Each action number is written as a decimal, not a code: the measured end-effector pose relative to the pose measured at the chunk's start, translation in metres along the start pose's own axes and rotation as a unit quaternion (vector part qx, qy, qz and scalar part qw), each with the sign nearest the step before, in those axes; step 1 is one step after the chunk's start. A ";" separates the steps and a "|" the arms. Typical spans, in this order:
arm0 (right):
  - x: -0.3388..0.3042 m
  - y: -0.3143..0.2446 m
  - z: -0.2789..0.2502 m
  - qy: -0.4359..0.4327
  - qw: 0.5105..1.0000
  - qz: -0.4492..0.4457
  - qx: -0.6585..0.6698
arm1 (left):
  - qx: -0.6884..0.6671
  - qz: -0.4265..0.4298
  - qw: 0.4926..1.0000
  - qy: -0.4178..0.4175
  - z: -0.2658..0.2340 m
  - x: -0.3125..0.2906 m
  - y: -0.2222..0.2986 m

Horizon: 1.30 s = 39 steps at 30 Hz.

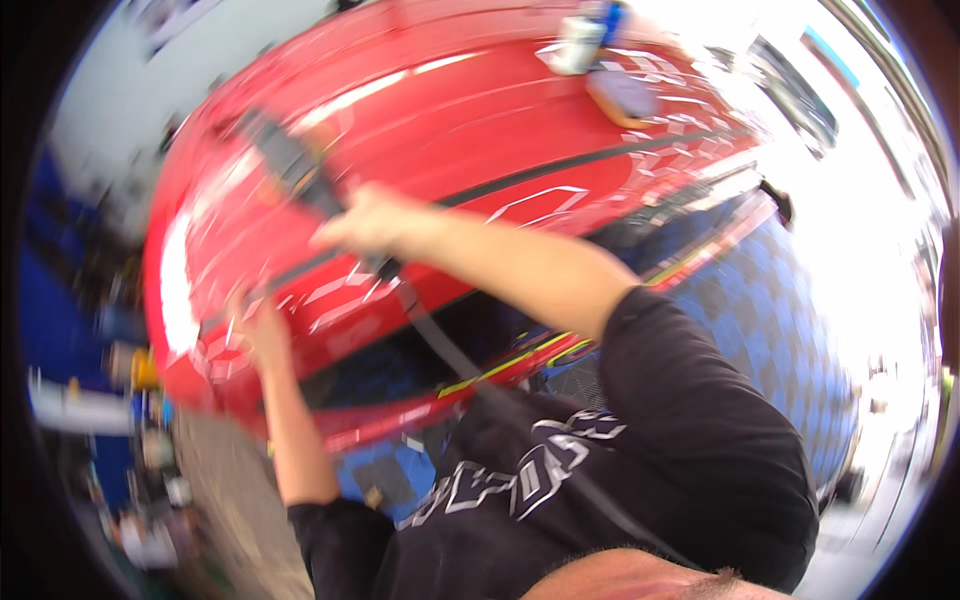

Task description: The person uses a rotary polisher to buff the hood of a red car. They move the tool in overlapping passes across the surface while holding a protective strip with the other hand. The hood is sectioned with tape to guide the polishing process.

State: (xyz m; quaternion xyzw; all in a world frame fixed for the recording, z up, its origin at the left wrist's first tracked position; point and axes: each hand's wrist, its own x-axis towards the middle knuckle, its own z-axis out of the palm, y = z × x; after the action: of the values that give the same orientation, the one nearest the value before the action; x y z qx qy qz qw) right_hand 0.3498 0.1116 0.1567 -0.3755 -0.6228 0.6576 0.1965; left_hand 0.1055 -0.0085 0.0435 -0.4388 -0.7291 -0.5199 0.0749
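My right hand (370, 222) grips the dark body of a corded power tool, apparently a car polisher (292, 162). Motion blur smears the tool, and its working end lies over the far left of a large, glossy red car panel (470, 110). From its rear a grey cord (440, 340) runs back toward my dark shirt. At the panel's near left edge is my left hand (260, 325), raised toward the red surface. Blur hides its fingers, so I cannot tell whether it rests on the panel or holds anything.
On the panel's far right stand a white bottle (577, 47) with something blue beside it and a pad (622, 95) with a purple top and orange edge. A dark strip (520, 180) crosses the panel. Blue and grey checkered flooring (765, 310) lies right. Blurred shop items crowd the left.
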 end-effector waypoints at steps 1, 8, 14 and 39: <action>0.009 0.003 -0.002 0.006 1.000 0.010 -0.018 | -0.059 0.051 0.995 -0.070 -0.012 -0.008 0.025; -0.024 -0.009 -0.026 -0.032 0.999 0.010 -0.008 | -0.547 0.287 0.495 -0.611 -0.081 -0.071 0.197; -0.003 -0.012 -0.035 -0.033 0.999 0.006 -0.013 | -0.643 0.279 0.461 -0.545 -0.088 -0.102 0.224; 0.017 0.008 0.071 -0.146 0.984 -0.040 -0.095 | -0.870 0.037 0.483 -0.095 -0.131 -0.111 0.287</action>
State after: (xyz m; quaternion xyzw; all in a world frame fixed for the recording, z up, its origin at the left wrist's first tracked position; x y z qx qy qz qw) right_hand 0.2884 0.0755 0.1405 -0.2674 -0.7190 0.6348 0.0928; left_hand 0.3332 -0.1572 0.2381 -0.3532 0.1091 -0.8408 -0.3956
